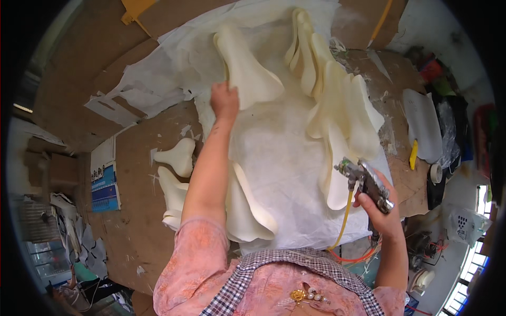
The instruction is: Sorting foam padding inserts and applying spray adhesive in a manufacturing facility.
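My left hand (pixel 225 100) reaches far forward, its fingers closed at the left edge of a cream, saddle-shaped foam piece (pixel 247 71). That piece lies at the back of the white sheet (pixel 274 163), narrow end pointing away from me. In my right hand (pixel 386 210) is a metal spray gun (pixel 373 184), held above the sheet's right side with its nozzle toward the left. A yellow hose (pixel 348 221) hangs below the gun. Close to my left forearm lie more foam pieces (pixel 247 208), partly covered by the arm.
Several overlapping foam pieces (pixel 337 105) line the sheet's right side. Others (pixel 179 158) rest on the brown board (pixel 132 242) to the left, near a blue printed card (pixel 105 187). At right are a yellow-handled tool (pixel 414 154) and a tape roll (pixel 436 173).
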### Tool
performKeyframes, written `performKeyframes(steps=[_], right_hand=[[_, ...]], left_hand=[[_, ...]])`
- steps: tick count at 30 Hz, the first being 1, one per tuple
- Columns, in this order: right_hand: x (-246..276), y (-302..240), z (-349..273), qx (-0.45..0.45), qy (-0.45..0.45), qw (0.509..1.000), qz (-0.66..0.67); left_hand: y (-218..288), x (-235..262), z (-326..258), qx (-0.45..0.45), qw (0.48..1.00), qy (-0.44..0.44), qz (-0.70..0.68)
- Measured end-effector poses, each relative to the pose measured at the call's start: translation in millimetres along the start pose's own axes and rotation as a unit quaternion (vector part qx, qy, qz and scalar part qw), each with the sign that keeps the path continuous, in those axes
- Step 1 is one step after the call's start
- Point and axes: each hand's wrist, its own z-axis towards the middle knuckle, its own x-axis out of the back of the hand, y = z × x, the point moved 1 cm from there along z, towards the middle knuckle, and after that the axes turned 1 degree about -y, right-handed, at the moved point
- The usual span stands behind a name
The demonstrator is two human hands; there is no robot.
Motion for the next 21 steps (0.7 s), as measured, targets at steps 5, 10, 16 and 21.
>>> performKeyframes(steps=[5,10,16,21], right_hand=[[-3,-30,30,0.112,0.007,0.992,0.052],[-6,-27,30,0.124,0.029,0.987,0.093],[-8,3,21,0.047,-0.036,0.998,0.005],[-9,8,16,0.041,-0.015,0.999,-0.001]], left_hand=[[-77,131,9,0.033,0.993,0.089,-0.074],[-104,92,1,0.188,0.933,0.035,-0.304],[-59,-51,-5,-0.012,0.993,0.001,-0.118],[-16,-45,-3,0.041,0.996,0.056,0.049]])
